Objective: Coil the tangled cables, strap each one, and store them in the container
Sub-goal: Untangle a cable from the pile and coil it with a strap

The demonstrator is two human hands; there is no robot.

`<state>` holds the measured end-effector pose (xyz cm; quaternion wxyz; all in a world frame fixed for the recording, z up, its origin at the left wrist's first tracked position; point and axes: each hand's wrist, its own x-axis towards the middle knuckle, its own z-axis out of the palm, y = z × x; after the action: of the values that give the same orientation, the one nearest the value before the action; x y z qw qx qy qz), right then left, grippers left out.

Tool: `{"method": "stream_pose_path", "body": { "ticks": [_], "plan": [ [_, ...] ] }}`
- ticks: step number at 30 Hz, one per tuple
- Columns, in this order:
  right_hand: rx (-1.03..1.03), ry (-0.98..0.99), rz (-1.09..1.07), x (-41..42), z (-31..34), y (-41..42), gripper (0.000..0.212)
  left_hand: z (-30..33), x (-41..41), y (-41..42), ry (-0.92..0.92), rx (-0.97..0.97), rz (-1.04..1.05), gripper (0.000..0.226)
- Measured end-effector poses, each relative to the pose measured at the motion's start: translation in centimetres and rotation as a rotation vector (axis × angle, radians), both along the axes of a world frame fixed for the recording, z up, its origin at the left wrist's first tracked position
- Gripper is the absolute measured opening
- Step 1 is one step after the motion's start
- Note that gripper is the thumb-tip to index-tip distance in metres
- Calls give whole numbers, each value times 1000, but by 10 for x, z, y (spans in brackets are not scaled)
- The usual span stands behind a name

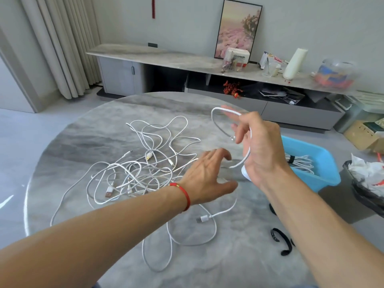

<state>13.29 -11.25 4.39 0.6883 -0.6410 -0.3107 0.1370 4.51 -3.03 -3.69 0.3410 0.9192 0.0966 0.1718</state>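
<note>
Round grey table (83, 142): right hand (261, 150) grips white cable (216, 113); left hand (207, 175) spread.

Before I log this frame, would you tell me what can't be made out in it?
- Head view: how many cables form the tangle; the strands overlap.
- Bin: its contents are partly hidden by the right hand and the near wall.
- One strap is mostly covered by the right forearm.
- Jar on the shelf: blurred.
</note>
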Motion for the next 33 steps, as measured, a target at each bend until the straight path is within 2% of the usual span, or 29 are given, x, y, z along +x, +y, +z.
{"method": "stream_pose_path", "body": {
  "ticks": [1, 3, 6, 7, 8, 10, 11, 13, 14, 15, 17, 18, 19, 22, 25, 28, 30, 33],
  "plan": [
    [69, 55, 47, -1, 2, 1, 46, -3, 2, -1, -2, -24, -34, 39],
    [178, 147, 85, -3, 5, 1, 51, -11, 2, 4, -29, 69, -56, 18],
    [192, 262, -32, 2, 9, -8, 56, -24, -5, 20, -35, 263, 8, 12],
    [113, 224, -86, 6, 10, -12, 55, -26, -8, 26, -24, 271, 26, 11],
    [-44, 102, -133, 9, 10, -15, 54, -28, -10, 33, -12, 259, 46, 10],
    [-505, -272, -172, 16, 3, -18, 49, -35, -15, 49, 55, 266, 107, 13],
    [-687, -388, -151, 18, -2, -19, 46, -38, -18, 57, 117, 305, 151, 17],
    [-929, -466, -21, 21, -14, -22, 33, -43, -24, 70, 231, 359, 217, 21],
    [-1007, -475, 54, 22, -20, -25, 24, -43, -26, 75, 245, 342, 219, 20],
    [-1062, -477, 131, 21, -24, -27, 25, -42, -27, 76, 236, 317, 209, 19],
    [-1124, -497, 261, 21, -31, -30, 54, -38, -29, 76, 229, 324, 176, 19],
    [-1170, -537, 295, 19, -34, -29, 59, -37, -31, 74, 260, 369, 152, 20],
    [-1233, -596, 325, 17, -38, -27, 58, -37, -34, 71, 301, 429, 129, 20],
    [-1419, -783, 369, 9, -53, -17, 35, -40, -38, 63, 393, 545, 92, 27],
    [-1415, -942, 372, 4, -69, -5, 29, -34, -33, 59, 458, 567, 130, 51],
    [-1332, -1122, 437, -3, -88, 7, 32, -34, -37, 58, 544, 629, 78, 37],
    [-1306, -1127, 470, -6, -98, 13, 29, -35, -41, 60, 550, 637, 34, 26],
    [-1259, -1081, 500, -7, -103, 16, 17, -38, -42, 61, 498, 579, -12, 43]
  ]
}}
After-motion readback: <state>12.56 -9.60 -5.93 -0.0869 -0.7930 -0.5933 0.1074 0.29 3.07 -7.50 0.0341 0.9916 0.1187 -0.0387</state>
